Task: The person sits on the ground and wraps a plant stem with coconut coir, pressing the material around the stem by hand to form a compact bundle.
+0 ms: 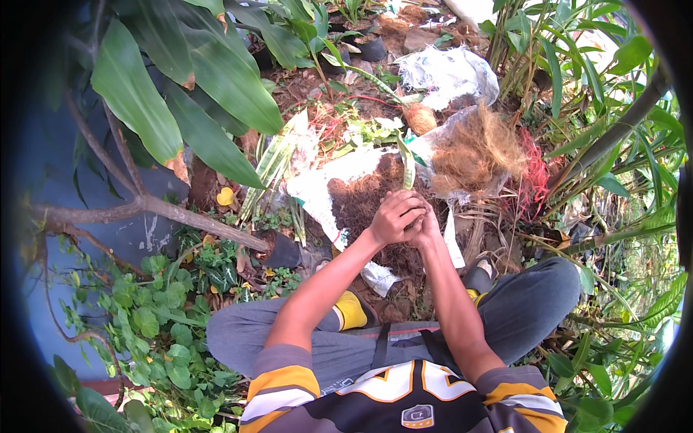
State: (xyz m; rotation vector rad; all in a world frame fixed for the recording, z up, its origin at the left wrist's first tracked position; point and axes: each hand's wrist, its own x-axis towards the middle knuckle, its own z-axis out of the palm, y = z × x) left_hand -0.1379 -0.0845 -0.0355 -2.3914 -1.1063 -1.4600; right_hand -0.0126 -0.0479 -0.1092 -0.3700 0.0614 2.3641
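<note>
Both hands are clasped together over the sack. My left hand lies over the fingers of my right hand, and the two close around the base of a snake plant leaf that rises beyond them. Whatever sits at the leaf's base is hidden by my fingers. Underneath, dark fibrous soil is heaped on an opened white woven sack. A pile of brown coconut fibre lies on plastic to the right. Farther off rests a fibre-wrapped ball with a long snake plant leaf growing from it.
Loose snake plant leaves lie left of the sack. Tangled red twine is at the right, with another white sack behind. A branch reaches in from the left, beneath broad leaves. Dense stems crowd the right.
</note>
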